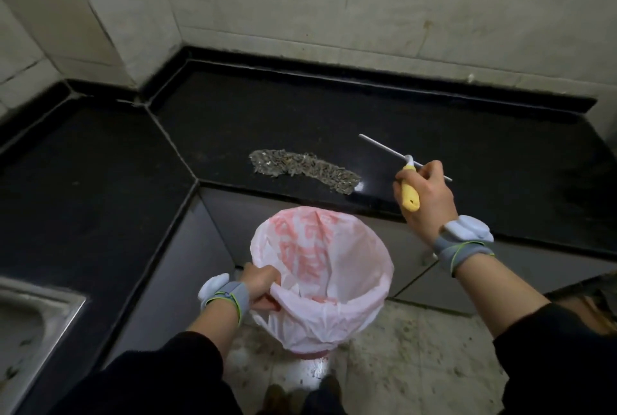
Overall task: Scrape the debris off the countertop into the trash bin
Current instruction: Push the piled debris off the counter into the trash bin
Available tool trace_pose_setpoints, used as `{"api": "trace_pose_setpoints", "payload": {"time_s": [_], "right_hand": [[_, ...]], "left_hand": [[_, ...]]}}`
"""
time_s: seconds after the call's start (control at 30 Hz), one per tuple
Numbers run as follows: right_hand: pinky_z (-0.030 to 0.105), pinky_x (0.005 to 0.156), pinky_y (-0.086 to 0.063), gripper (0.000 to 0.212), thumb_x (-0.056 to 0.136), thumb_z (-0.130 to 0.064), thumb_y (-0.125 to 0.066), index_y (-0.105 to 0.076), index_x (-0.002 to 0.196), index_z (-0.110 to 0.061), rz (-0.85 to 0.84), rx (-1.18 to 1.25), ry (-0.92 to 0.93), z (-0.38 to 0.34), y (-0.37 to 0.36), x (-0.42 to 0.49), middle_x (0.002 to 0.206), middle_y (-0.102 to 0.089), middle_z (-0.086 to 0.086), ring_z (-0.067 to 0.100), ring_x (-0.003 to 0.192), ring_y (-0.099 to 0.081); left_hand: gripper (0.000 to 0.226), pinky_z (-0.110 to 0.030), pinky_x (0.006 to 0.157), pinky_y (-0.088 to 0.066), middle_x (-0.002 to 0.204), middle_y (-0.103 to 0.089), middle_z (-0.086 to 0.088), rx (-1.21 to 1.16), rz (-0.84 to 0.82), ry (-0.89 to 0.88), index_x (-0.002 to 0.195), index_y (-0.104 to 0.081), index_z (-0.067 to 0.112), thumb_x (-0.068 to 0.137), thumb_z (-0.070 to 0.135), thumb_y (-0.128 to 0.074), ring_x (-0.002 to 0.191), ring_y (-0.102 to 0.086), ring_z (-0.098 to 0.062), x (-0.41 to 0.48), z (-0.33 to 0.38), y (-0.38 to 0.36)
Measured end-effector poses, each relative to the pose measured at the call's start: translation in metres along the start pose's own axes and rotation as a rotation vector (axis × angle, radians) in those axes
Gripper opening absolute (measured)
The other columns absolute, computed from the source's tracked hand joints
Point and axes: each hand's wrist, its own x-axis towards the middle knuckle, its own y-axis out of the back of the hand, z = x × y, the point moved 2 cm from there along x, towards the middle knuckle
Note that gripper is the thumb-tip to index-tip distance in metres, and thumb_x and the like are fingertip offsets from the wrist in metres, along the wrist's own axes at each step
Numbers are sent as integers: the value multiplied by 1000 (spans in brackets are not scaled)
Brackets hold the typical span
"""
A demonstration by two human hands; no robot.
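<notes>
Head view: the left hand curls its fingers on the rim of the round trash bin with a pink-and-white bag, below the black stone table edge. The long grey strip of seed shells lies on the table, running left to right. Just right of it, the nearer right hand grips the yellow-handled white scraper.
</notes>
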Motion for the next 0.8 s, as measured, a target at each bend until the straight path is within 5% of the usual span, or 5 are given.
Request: {"api": "trace_pose_setpoints", "payload": {"time_s": [0.1,0.17,0.33,0.57,0.8], "right_hand": [[41,63,-52,19,82,-13,-68,-64,100,-15,8,3,-2,-4,-9,16,95,-37,8,33,69,-52],[39,62,-51,15,84,-17,-67,-65,99,-16,7,5,-3,-6,-13,27,94,-37,8,33,67,-50],[39,61,-49,17,87,-19,-64,-65,102,-11,-109,-89,5,-4,-24,44,100,-43,15,39,69,-55],[43,77,-47,34,89,-23,-59,-60,121,-13,-366,-265,-91,6,-38,64,111,-53,20,47,94,-57],[38,76,-46,24,87,-25,-58,-66,105,-11,-455,-305,28,-10,-38,70,103,-58,15,42,95,-59]], "left_hand": [[14,-24,37,-46,61,-41,-9,-40,-43,15,83,-50,-1,75,-6,-41,44,-44,-24,-21,9,8],[16,-23,37,-44,52,-40,-6,-82,-33,22,70,-46,0,79,-9,-37,40,-40,-21,-28,13,13],[51,-26,40,-50,62,-44,-6,-139,-45,2,129,-49,-8,80,-10,-37,54,-47,-23,-27,22,13],[34,-37,52,-54,66,-51,-7,-159,11,-1,108,-55,3,84,-9,-34,58,-52,-24,-27,35,6],[32,-47,57,-59,79,-59,-16,-194,-75,-13,103,-56,-2,77,-6,-38,70,-63,-34,-20,48,8]]}}
